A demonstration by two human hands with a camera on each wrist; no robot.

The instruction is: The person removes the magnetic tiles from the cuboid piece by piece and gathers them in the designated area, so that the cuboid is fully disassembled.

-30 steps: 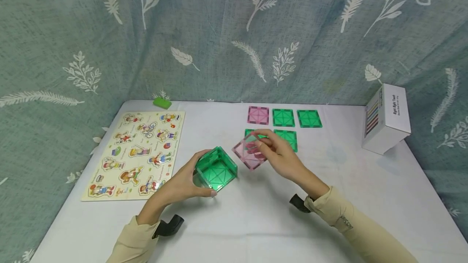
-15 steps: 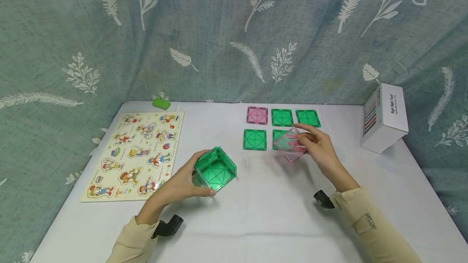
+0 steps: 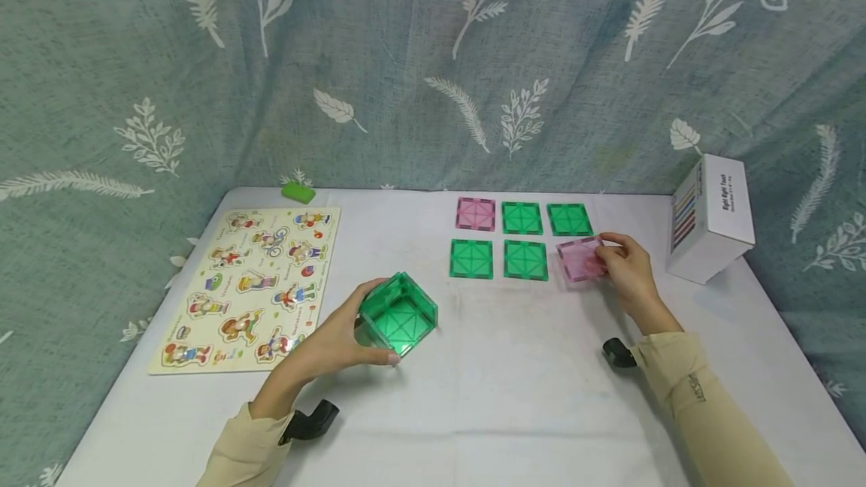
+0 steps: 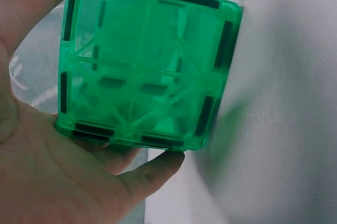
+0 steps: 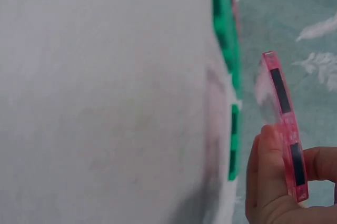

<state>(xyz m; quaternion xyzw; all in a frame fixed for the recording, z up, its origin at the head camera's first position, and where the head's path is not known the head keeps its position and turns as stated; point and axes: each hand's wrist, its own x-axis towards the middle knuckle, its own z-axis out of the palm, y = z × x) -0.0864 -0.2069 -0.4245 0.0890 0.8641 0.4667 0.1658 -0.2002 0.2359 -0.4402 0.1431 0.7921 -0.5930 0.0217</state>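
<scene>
My left hand (image 3: 338, 333) grips an open-topped cube of translucent green magnetic tiles (image 4: 137, 66), thumb on the near side and fingers round the back. The cube (image 3: 404, 318) is tilted so its inside faces up in the head view. My right hand (image 3: 629, 273) pinches a pink magnetic tile (image 3: 580, 258) by its right edge; the right wrist view shows this tile (image 5: 287, 124) edge-on between thumb and fingers, above the table. Left of it, green tiles (image 3: 525, 260) (image 3: 471, 258) lie flat. Behind them lie a pink tile (image 3: 476, 214) and two more green tiles (image 3: 522, 218) (image 3: 570, 219).
A picture puzzle board (image 3: 250, 288) lies on the left of the white table (image 3: 487, 397). A small green block (image 3: 298, 192) is at the back edge. A white box (image 3: 713, 216) stands at the back right. A leaf-patterned cloth (image 3: 406, 58) hangs behind.
My right hand has carried the pink tile rightward, from beside the green cube to the right end of the front row of tiles. My left hand stays still with the cube.
</scene>
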